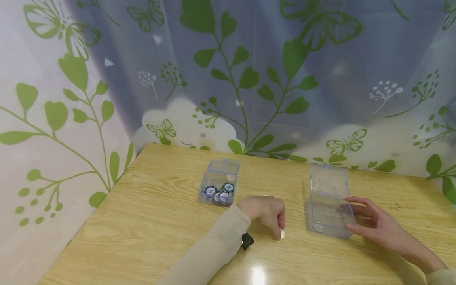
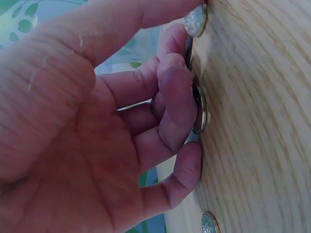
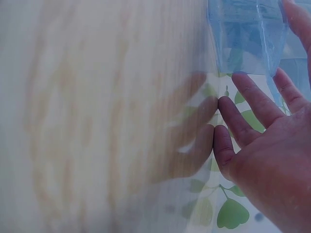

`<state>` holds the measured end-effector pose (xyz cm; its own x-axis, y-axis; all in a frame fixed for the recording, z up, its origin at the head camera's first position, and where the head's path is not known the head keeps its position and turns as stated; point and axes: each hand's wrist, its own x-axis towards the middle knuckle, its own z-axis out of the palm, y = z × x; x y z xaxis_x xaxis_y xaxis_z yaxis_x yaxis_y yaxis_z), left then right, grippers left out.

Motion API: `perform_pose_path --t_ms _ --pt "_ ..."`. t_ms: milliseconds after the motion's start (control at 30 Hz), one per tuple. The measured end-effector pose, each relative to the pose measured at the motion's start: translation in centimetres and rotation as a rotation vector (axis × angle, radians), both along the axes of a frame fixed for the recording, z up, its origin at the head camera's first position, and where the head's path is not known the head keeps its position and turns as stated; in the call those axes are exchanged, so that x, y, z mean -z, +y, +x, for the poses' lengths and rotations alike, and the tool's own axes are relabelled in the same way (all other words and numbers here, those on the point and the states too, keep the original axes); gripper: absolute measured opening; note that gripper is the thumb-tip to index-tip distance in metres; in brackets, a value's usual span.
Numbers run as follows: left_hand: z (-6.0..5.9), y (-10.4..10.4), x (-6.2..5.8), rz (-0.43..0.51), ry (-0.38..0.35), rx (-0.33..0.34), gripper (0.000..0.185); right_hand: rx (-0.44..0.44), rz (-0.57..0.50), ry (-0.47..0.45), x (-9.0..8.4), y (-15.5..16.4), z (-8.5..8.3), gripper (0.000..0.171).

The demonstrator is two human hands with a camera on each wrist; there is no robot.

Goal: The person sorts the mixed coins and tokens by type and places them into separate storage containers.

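Note:
My left hand (image 1: 265, 213) is low over the table with its fingers curled. Its thumb and index finger pinch a silvery coin (image 1: 282, 234) at the tabletop. In the left wrist view a second coin (image 2: 200, 109) lies under the curled fingers, and a third coin (image 2: 210, 223) sits past the little finger. Spread and nearly straight, the fingers of my right hand (image 1: 384, 227) touch the right side of a clear plastic box (image 1: 335, 211), whose lid (image 1: 328, 180) stands raised at the back. One coin (image 1: 318, 227) shows in that box's front left corner.
Left of my left hand stands another clear box (image 1: 202, 186), lid raised, with several poker chips (image 1: 224, 194) and a pale round piece (image 1: 230, 177) inside. Both boxes stand on a wooden table (image 1: 142, 221). A patterned curtain (image 1: 256, 130) hangs along the table's back edge.

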<state>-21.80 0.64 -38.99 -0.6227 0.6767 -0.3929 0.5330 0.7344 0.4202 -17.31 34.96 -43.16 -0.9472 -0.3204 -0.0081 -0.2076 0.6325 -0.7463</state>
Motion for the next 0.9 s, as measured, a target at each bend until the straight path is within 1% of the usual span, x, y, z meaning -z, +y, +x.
perform_pose_path --t_ms 167,367,533,633,767,900 --pt "0.1 -0.1 0.0 -0.016 0.012 -0.005 0.016 -0.003 -0.005 0.002 0.0 0.0 0.0 0.066" --pt "0.6 0.0 -0.2 -0.03 0.054 -0.024 0.018 -0.005 -0.011 -0.004 0.0 0.0 0.0 0.066" --pt "0.9 0.1 -0.2 -0.02 0.073 -0.011 0.02 -0.009 -0.012 -0.001 0.0 0.0 0.0 0.066" --pt "0.8 -0.1 0.0 0.02 0.057 -0.003 0.02 -0.009 -0.014 0.002 0.1 0.0 0.0 0.066" --pt "0.3 -0.6 0.6 0.131 0.011 -0.001 0.019 0.001 -0.004 0.003 0.1 0.1 0.0 0.065" --pt "-0.3 -1.1 1.0 0.23 0.004 0.007 0.014 0.0 -0.005 -0.006 0.1 0.1 0.0 0.065"
